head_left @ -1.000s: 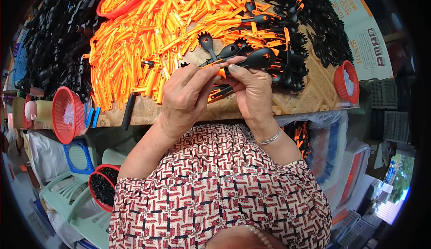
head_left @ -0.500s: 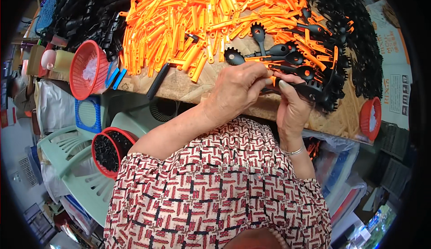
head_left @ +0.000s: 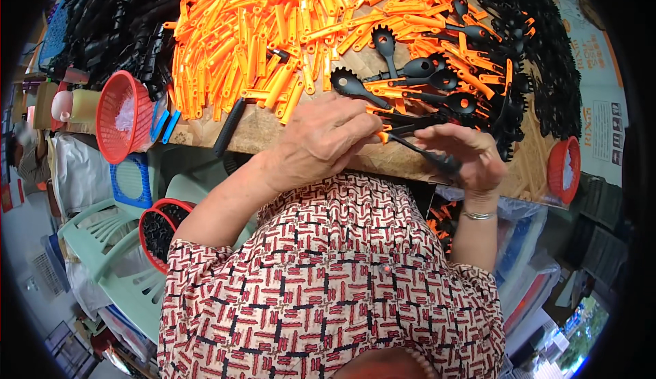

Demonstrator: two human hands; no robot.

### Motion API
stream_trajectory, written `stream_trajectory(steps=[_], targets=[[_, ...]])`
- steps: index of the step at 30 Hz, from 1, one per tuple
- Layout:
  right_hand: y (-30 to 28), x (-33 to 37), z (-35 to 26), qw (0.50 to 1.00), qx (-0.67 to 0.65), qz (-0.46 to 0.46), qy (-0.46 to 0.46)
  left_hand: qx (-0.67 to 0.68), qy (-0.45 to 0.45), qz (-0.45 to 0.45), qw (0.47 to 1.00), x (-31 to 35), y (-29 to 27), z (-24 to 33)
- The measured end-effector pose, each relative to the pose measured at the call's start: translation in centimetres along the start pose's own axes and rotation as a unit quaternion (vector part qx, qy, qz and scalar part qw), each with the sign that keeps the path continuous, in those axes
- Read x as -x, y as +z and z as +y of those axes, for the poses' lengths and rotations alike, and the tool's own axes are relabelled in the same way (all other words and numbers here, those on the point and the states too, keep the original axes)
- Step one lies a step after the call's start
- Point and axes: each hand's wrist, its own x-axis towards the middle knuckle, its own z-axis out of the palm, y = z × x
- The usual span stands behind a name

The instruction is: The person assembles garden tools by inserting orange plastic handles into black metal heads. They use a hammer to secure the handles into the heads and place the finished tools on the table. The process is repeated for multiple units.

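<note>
My left hand (head_left: 324,136) is closed at the table's near edge, its fingers wrapped round the orange end of a black kitchen utensil (head_left: 425,153). The utensil's dark shaft slants down to the right, and its head is blurred. Beside that head my right hand (head_left: 475,155) has its fingers apart, with no grip visible. Just beyond my hands lie several black pasta servers (head_left: 349,82) and spoons (head_left: 461,103), some fitted with orange handles.
A big heap of orange handles (head_left: 253,44) covers the table's middle. Black plastic pieces pile up at the far left (head_left: 113,27) and right (head_left: 550,72). A black-handled tool (head_left: 230,128) lies at the near edge. Red baskets (head_left: 123,116) stand at both ends; a green chair (head_left: 130,270) is at left.
My right hand has come off the utensil and opened, moving right. My left hand has drawn slightly left and nearer with the utensil, whose head now points down to the right.
</note>
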Motion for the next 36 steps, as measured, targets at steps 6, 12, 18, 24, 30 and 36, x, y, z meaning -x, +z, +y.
stream_trajectory(steps=[6, 12, 18, 24, 30, 36], targets=[[4.6, -1.4, -1.4, 0.827, 0.546, -0.069, 0.117, -0.042, 0.020, -0.067, 0.997, 0.0, 0.1, 0.2], [6.4, -1.3, 1.6, 0.810, 0.584, 0.014, 0.045, -0.037, 0.024, -0.129, 0.991, 0.0, 0.0, 0.0], [5.6, -1.2, 2.8, 0.909, 0.362, 0.015, 0.204, 0.043, 0.006, -0.181, 0.982, 1.0, 0.2, -0.5], [4.0, -0.4, 4.6, 0.945, -0.063, 0.070, 0.313, 0.084, 0.007, -0.207, 0.975, -0.8, -0.4, -0.7], [5.1, -0.4, 4.7, 0.903, 0.417, 0.052, 0.091, 0.105, -0.022, -0.223, 0.969, -1.0, -0.3, -1.0], [5.3, -1.4, 2.8, 0.918, 0.322, 0.137, 0.187, 0.049, -0.064, -0.146, 0.986, -0.3, -1.0, -2.2]])
